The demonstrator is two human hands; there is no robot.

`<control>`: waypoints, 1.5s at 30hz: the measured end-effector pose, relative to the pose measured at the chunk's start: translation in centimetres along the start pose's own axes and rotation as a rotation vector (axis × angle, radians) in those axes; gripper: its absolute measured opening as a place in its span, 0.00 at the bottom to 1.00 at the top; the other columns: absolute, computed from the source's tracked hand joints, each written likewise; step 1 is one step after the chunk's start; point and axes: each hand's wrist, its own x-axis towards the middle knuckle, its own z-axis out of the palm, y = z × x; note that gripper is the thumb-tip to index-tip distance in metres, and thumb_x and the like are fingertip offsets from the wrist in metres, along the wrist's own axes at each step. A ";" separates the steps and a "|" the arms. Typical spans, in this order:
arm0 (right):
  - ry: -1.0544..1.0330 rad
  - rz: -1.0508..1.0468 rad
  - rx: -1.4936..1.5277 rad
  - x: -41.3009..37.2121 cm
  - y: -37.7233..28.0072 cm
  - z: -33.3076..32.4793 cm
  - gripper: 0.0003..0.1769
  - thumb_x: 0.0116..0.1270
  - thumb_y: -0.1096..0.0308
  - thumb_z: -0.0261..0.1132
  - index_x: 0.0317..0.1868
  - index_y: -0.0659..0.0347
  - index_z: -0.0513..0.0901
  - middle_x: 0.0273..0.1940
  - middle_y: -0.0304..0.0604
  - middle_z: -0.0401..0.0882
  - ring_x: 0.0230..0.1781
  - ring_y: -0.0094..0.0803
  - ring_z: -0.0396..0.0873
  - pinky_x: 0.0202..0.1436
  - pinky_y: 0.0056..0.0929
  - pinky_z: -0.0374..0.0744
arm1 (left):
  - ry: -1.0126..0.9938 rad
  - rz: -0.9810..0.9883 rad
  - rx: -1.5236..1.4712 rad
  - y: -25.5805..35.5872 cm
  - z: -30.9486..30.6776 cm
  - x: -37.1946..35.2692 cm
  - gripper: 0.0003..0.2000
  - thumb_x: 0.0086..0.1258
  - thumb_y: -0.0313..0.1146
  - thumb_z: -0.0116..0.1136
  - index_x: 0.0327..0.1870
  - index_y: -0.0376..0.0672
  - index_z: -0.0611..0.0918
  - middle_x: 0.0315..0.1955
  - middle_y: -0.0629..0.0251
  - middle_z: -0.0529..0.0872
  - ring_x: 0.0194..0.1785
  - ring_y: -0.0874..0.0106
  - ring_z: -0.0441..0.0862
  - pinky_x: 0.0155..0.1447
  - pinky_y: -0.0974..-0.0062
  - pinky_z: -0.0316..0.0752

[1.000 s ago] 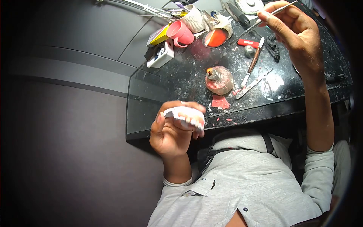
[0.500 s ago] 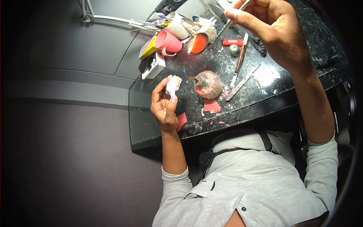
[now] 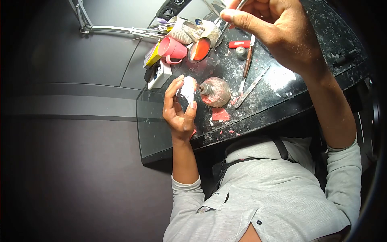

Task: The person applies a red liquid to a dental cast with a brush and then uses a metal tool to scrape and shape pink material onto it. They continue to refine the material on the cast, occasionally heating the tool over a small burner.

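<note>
My left hand point(image 3: 179, 115) is closed around a white plaster-like piece point(image 3: 187, 88) with a pinkish side, pinched between thumb and fingertips above the table. Just to its right stands a round, red-stained bottle point(image 3: 219, 92) with a metal neck, resembling a spirit lamp. In my right hand point(image 3: 286, 38), raised at the upper right, is a thin metal tool point(image 3: 226, 30) slanting down to the left. Its upper end runs out of the picture. Below the bottle lies a pink wax-like sheet piece point(image 3: 220, 114).
Right of the bottle lie a wooden-handled knife point(image 3: 248, 62), a metal spatula point(image 3: 252, 87) and a red lighter point(image 3: 239, 44). At the back stand a pink mug point(image 3: 172, 49), a round dish with orange-red contents point(image 3: 200, 50) and a white tool holder point(image 3: 180, 33). Crumbs litter the black tabletop point(image 3: 282, 107).
My left hand has come closer to the bottle and turned the white piece, showing more of its white side. The whole view has shifted slightly; my right hand still holds the tool.
</note>
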 end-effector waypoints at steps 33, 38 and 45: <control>-0.041 -0.002 -0.318 1.0 3.9 -1.0 0.06 0.76 0.68 0.69 0.47 0.61 0.86 0.39 0.34 0.88 0.42 0.15 0.83 0.42 0.15 0.74 | 0.128 -0.366 -1.462 10.1 -0.5 -8.6 0.30 0.83 0.51 0.41 0.73 0.34 0.66 0.65 0.21 0.69 0.56 0.33 0.82 0.55 0.43 0.83; -0.041 -0.038 -0.312 0.8 4.2 -0.7 0.06 0.76 0.68 0.69 0.47 0.61 0.86 0.38 0.34 0.88 0.42 0.16 0.82 0.42 0.15 0.74 | 0.078 -0.351 -1.518 10.3 -0.6 -8.6 0.29 0.84 0.51 0.40 0.73 0.34 0.66 0.64 0.21 0.70 0.57 0.33 0.82 0.55 0.43 0.83; -0.046 -0.024 -0.313 0.9 3.8 -1.0 0.06 0.76 0.68 0.69 0.47 0.61 0.86 0.39 0.35 0.87 0.43 0.17 0.83 0.44 0.15 0.75 | 0.096 -0.355 -1.410 9.5 -0.6 -8.7 0.30 0.86 0.52 0.35 0.75 0.35 0.64 0.66 0.26 0.68 0.56 0.35 0.80 0.54 0.45 0.83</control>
